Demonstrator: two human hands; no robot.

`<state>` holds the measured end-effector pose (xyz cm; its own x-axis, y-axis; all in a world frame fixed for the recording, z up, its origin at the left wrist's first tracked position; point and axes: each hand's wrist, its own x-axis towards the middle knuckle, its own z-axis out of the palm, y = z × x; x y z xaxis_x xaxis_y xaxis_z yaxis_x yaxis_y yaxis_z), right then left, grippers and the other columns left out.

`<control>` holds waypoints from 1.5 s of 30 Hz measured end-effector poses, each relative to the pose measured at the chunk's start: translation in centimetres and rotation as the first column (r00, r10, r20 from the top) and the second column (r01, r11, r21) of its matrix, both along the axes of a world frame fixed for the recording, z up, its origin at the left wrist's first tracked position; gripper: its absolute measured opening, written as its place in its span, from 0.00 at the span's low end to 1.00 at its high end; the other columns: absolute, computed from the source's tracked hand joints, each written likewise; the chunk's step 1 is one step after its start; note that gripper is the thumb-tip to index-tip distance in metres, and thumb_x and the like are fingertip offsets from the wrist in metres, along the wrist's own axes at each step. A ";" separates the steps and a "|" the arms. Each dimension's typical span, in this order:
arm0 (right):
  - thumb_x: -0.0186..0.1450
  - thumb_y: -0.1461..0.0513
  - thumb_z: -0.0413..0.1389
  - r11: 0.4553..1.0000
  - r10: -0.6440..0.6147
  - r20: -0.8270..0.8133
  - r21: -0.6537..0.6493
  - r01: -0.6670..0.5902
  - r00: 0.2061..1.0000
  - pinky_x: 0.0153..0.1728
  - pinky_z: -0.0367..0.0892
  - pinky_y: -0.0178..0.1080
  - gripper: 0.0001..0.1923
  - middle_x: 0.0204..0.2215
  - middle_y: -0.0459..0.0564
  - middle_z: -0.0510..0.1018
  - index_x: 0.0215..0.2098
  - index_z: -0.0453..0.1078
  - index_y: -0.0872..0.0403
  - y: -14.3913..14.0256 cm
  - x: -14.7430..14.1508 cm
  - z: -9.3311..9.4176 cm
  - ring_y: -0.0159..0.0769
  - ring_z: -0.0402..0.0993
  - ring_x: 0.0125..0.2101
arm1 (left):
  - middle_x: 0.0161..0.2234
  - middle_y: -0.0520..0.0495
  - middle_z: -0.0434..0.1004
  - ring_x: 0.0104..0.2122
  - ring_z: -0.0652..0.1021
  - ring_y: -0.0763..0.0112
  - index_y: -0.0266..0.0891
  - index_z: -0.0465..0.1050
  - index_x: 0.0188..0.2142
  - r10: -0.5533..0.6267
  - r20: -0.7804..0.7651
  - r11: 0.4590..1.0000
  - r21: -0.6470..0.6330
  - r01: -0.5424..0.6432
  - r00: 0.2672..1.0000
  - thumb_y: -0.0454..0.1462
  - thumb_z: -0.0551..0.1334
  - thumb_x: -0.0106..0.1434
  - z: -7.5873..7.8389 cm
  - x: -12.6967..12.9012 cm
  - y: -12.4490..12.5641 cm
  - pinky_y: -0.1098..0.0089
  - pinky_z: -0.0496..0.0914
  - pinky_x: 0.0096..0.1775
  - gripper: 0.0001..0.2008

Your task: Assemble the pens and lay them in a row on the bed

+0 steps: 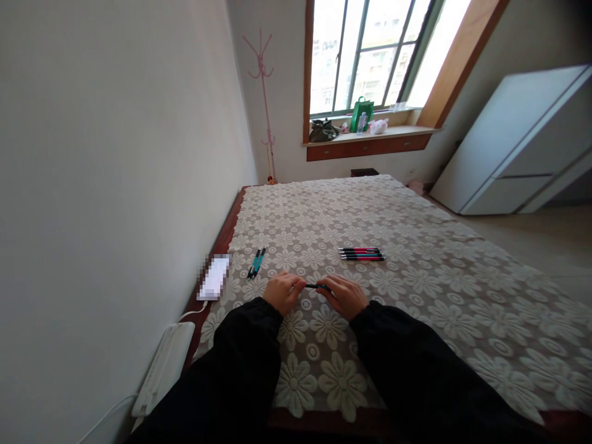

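Observation:
Low over the table's lace cloth [312, 351], a slim dark pen [311, 285] is stretched between my two hands. The fingers of my left hand [281, 292] are closed on its left end. On its right end, my right hand [345, 295] is closed too, and its fingers cover much of the barrel. Beyond my left hand lie two teal-and-black pens [257, 263], side by side and slanted. Past my right hand, a row of several pens [362, 254] in pink, teal and black lies with the pens parallel.
At the table's left edge, a phone [215, 277] with a blurred screen sits on a cable by the wall. A long white case [165, 364] is nearer me. Farther off stand a pink coat rack [266, 105], a sill with bags [361, 116] and a white fridge [513, 142].

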<state>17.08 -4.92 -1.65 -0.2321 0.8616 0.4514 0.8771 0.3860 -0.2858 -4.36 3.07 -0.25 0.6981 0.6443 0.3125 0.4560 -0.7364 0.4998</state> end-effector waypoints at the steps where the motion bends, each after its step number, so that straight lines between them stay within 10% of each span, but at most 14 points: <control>1: 0.72 0.55 0.48 1.000 0.009 0.009 0.012 -0.010 1.000 0.37 0.64 0.36 0.13 0.34 0.51 0.78 0.41 0.73 0.51 0.0 0.0 0.0 0.38 0.74 0.37 | 0.35 0.48 0.81 0.38 0.76 0.67 0.42 0.78 0.35 -0.016 -0.022 1.000 -0.005 0.016 1.000 0.44 0.51 0.71 0.0 0.0 0.0 0.68 0.69 0.43 0.18; 11: 0.72 0.54 0.47 0.983 -0.025 0.003 -0.182 0.025 1.000 0.29 0.60 0.35 0.15 0.31 0.47 0.80 0.39 0.74 0.49 -0.1 0.0 -0.2 0.36 0.76 0.31 | 0.36 0.45 0.80 0.38 0.75 0.65 0.41 0.78 0.37 -0.084 -0.037 0.991 0.098 0.087 0.996 0.43 0.57 0.69 -0.5 0.0 0.2 0.65 0.69 0.44 0.12; 20: 0.73 0.55 0.46 0.999 0.003 0.107 0.039 -0.008 0.994 0.38 0.62 0.37 0.15 0.33 0.51 0.77 0.41 0.72 0.52 -0.1 -0.1 0.4 0.39 0.71 0.37 | 0.38 0.47 0.80 0.40 0.75 0.66 0.42 0.76 0.38 -0.011 -0.073 0.999 0.036 0.014 0.997 0.42 0.49 0.72 -0.1 0.1 0.0 0.67 0.68 0.44 0.17; 45: 0.73 0.56 0.48 0.997 -0.009 0.124 0.078 0.000 0.992 0.38 0.60 0.38 0.15 0.32 0.51 0.77 0.38 0.73 0.52 0.1 0.6 0.3 0.38 0.71 0.35 | 0.38 0.48 0.79 0.40 0.74 0.65 0.42 0.76 0.33 -0.042 -0.151 0.999 0.013 0.044 0.988 0.41 0.50 0.72 -0.2 0.1 0.2 0.65 0.66 0.45 0.18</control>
